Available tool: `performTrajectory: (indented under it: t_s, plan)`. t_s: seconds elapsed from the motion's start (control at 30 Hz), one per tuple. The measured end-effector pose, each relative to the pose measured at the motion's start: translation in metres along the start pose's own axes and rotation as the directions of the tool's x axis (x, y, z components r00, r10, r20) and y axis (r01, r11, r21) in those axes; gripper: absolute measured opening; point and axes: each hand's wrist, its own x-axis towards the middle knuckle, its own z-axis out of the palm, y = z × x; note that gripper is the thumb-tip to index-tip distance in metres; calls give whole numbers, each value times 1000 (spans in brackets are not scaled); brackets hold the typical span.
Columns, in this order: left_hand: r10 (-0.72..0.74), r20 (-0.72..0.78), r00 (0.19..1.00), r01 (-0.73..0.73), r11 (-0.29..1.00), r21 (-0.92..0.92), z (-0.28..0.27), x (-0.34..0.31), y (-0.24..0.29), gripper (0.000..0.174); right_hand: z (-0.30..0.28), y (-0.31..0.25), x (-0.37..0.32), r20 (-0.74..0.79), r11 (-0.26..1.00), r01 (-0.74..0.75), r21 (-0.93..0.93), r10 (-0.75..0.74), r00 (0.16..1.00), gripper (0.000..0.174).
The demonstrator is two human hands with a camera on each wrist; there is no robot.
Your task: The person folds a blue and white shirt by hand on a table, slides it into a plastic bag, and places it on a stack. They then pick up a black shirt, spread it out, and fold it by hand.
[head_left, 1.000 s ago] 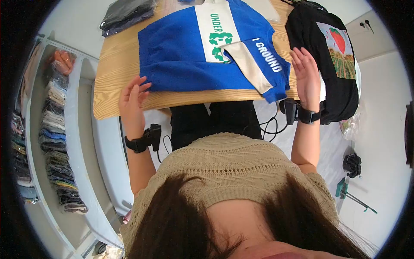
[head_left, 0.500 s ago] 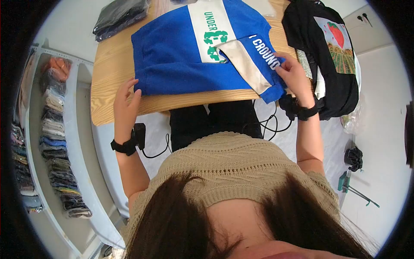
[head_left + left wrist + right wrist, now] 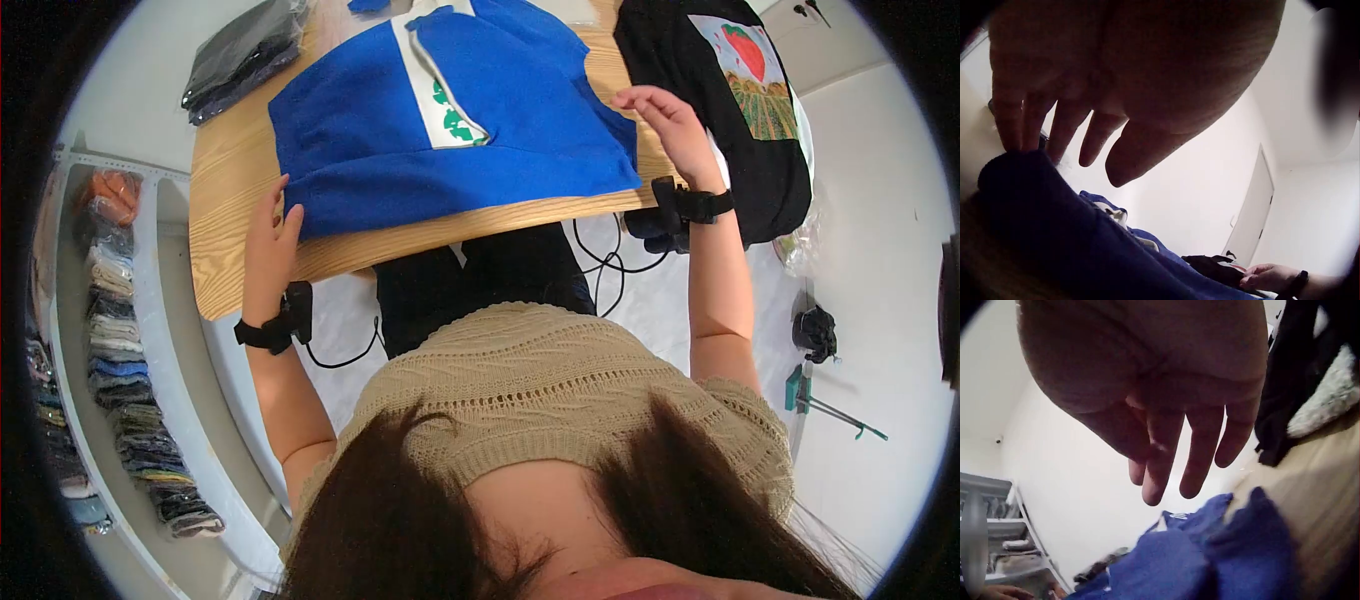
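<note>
A blue garment [image 3: 370, 180] with a cream panel [image 3: 437, 115] and green print lies spread on the wooden table, its lower edge along the table's front. The left hand [image 3: 270, 238] is at its left lower corner, fingers extended; in the left wrist view, the fingertips of this hand [image 3: 1110, 81] meet the blue cloth [image 3: 1079, 231]. Beyond the garment's right edge, the right hand [image 3: 677, 132] hovers with relaxed, slightly bent fingers. Nothing is held by the right hand [image 3: 1166, 406] in the right wrist view, where the blue cloth [image 3: 1179, 562] lies below.
A black garment [image 3: 670, 50] with a strawberry picture [image 3: 743, 55] lies at the table's right. Dark folded items in plastic [image 3: 240, 60] sit at the back left of the table [image 3: 225, 200]. Shelves with bagged clothes [image 3: 125, 380] stand left. A black cable [image 3: 600, 262] hangs below the table.
The sleeve with white lettering has moved from the garment's right front towards its back, uncovering the blue body. The right hand has let go of it and stands beside the right edge.
</note>
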Motion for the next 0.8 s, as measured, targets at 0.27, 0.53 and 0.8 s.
performTrajectory:
  t_s: [0.27, 0.53, 0.8]
  plan:
    - [225, 166, 960, -267, 914, 304, -18, 30, 52, 42, -5, 34, -28, 82, 971, -239, -14, 239, 968, 27]
    - [531, 454, 715, -685, 661, 306, 47, 169, 102, 39, 2, 38, -32, -44, 954, -63, -294, 53, 998, 19]
    - [-125, 359, 925, 157, 986, -63, 143, 242, 66, 70, -5, 42, -42, -10, 974, -80, -213, 79, 997, 21]
